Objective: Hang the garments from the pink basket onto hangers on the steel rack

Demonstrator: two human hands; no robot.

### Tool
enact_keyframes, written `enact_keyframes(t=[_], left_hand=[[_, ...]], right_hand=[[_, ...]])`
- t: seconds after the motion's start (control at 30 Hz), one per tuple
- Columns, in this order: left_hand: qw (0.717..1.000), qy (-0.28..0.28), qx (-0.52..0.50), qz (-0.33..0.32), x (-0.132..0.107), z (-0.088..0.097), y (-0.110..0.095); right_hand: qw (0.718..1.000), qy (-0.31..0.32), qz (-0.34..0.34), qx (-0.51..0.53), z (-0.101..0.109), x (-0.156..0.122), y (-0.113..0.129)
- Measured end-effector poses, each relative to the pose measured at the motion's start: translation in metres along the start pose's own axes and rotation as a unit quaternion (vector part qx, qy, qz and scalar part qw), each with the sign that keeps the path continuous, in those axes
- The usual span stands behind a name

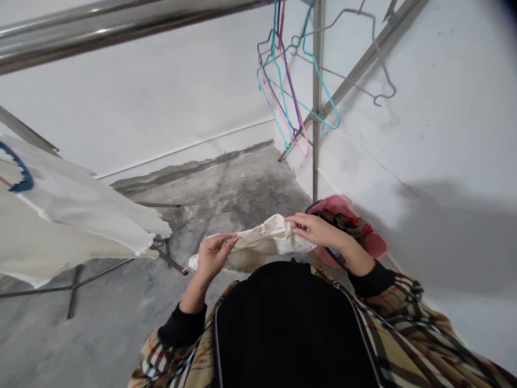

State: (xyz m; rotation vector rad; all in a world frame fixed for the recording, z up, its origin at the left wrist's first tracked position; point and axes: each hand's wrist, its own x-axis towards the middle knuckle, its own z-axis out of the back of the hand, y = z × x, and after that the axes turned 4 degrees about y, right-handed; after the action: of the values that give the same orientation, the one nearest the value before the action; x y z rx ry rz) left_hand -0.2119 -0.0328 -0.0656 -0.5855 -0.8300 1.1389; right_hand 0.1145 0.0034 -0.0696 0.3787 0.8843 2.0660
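Light was bright and even. A soft, broad shadow fell on the white wall [452, 242]; glare streaked the steel rail [97, 27]. Edges bowed from wide-angle distortion, no blur.

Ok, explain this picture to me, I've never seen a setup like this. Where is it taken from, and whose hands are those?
One camera is worn on a person's head, so you look down past their dark front and plaid sleeves. Those are that person's bare hands: the left hand and the right hand hold a white lace-edged garment between their fingers. Below is a concrete floor with a pink basket. Colored plastic hangers hang by a metal rack, and white cloth hangs at the left.
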Motion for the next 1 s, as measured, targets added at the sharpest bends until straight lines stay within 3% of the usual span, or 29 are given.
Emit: enact_keyframes(t=[0.13, 0.3, 0.43, 0.53, 0.63, 0.73, 0.9, 1.0], left_hand=[[1.0, 0.009, -0.009, 0.0, 0.004, 0.003, -0.003], [0.999, -0.006, -0.046, 0.017, 0.009, 0.002, -0.012], [0.999, 0.018, -0.049, 0.012, 0.012, 0.007, -0.01], [0.999, 0.044, 0.009, 0.001, 0.012, 0.018, 0.005], [0.997, -0.006, 0.076, 0.019, 0.009, 0.033, 0.029], [0.995, -0.062, 0.063, 0.05, 0.003, 0.041, 0.05], [0.983, -0.141, -0.061, 0.097, -0.006, 0.033, 0.058], [0.933, -0.24, -0.211, 0.164, -0.003, 0.02, 0.051]], right_hand=[[0.991, -0.01, 0.026, -0.131, -0.004, 0.003, 0.007], [0.996, 0.011, 0.048, -0.076, -0.01, 0.005, 0.013], [0.994, -0.07, 0.077, -0.04, -0.007, 0.001, 0.017], [0.985, -0.14, 0.091, -0.041, 0.007, -0.006, 0.021], [0.977, -0.188, 0.086, -0.045, 0.025, -0.018, 0.023], [0.973, -0.218, 0.063, -0.05, 0.037, -0.028, 0.022], [0.976, -0.21, 0.036, -0.039, 0.039, -0.032, 0.018], [0.98, -0.194, 0.039, -0.032, 0.037, -0.03, 0.018]])
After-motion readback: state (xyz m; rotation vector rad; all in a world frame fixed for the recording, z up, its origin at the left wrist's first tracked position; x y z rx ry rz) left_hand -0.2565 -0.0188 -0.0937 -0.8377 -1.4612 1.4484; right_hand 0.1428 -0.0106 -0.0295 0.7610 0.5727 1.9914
